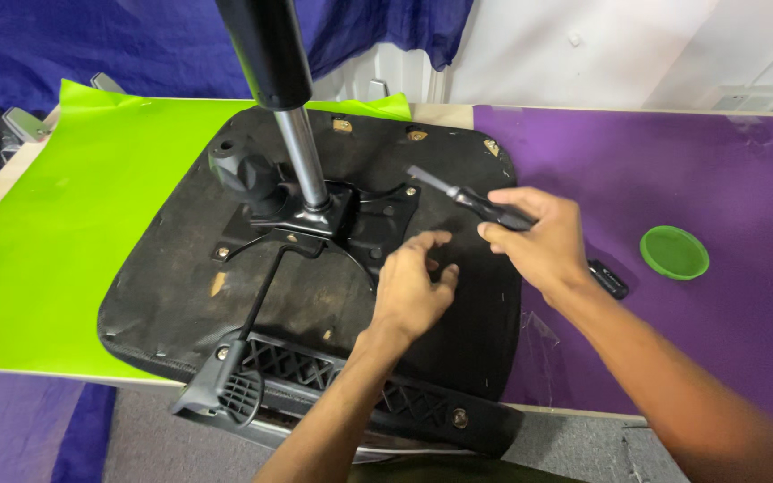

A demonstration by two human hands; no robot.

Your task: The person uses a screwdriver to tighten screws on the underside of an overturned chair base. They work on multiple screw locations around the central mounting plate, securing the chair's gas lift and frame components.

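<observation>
Head view: seat base [181,295] spans green [64,233] and purple sheets [673,179].

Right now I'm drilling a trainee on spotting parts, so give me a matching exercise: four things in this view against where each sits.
Things:
1. screwdriver
2. green lid
3. gas cylinder
4. left hand

Places:
A. on the purple sheet, apart from the seat
B. standing up from the seat's metal plate
C. in the right hand
D. over the upturned seat, fingers curled

Pairs: 1-C, 2-A, 3-B, 4-D
</observation>
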